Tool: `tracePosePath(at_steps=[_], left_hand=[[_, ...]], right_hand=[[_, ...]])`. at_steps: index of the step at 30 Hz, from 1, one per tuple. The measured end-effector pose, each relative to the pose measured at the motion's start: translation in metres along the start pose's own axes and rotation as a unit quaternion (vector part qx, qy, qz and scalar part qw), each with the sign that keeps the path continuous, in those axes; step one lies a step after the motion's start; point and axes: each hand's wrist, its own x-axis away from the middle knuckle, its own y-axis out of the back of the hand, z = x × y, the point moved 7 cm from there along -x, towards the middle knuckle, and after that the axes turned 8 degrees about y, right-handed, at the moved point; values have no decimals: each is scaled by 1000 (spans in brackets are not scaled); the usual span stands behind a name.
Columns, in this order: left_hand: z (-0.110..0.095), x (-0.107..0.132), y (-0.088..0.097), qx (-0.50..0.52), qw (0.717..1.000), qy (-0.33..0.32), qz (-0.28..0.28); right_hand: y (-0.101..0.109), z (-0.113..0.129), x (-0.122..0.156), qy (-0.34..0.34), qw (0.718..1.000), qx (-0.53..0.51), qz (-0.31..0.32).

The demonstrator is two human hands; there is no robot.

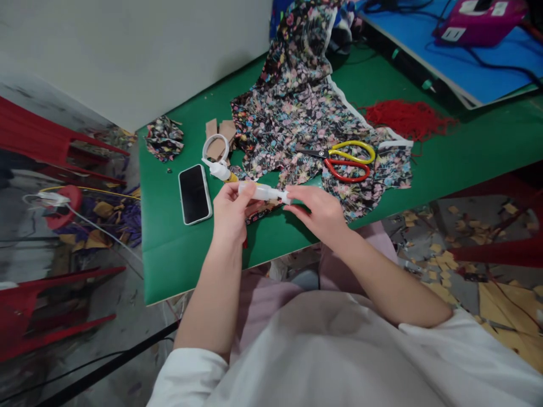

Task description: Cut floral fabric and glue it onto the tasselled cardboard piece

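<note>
Over the table's near edge, my left hand (232, 206) is closed around a slim translucent white plastic bottle (262, 193). The bottle lies roughly level, and its narrow end points right. My right hand (321, 212) pinches the white cap (284, 196) at that end between thumb and fingertips. What the bottle contains cannot be made out. Just beyond the hands is a floral fabric piece (292, 116) with white edging. Scissors (345, 160) with one yellow and one red handle rest on it. A white-framed phone (195, 194) lies left of my left hand.
On the green table (169, 254) are a white ring (215, 137) on cardboard bits, a crumpled floral scrap (164, 139) and a red thread heap (409, 118). A purple box (481, 21) with cables sits at the back right. Red chairs (38, 135) stand to the left.
</note>
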Motion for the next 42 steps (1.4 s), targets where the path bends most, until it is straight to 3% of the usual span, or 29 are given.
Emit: tracePosePath(at_steps=[9,14,18,27,42], left_hand=[[-6,0,0,-40,998,-39,-28],[-7,-3,2,-55,997,-50,-29],[-4,-5,4,-68,996,-51,-29],[0,-6,5,-108,990,-83,-35],[12,-1,19,-161,981,-83,-69]], right_hand=[[-1,-8,-5,12,999,-14,27],[-5,-16,-6,-13,996,-45,70],[-4,-20,-3,-30,996,-56,70],[-9,-26,2,-85,990,-24,109],[-16,-16,1,-102,991,16,91]])
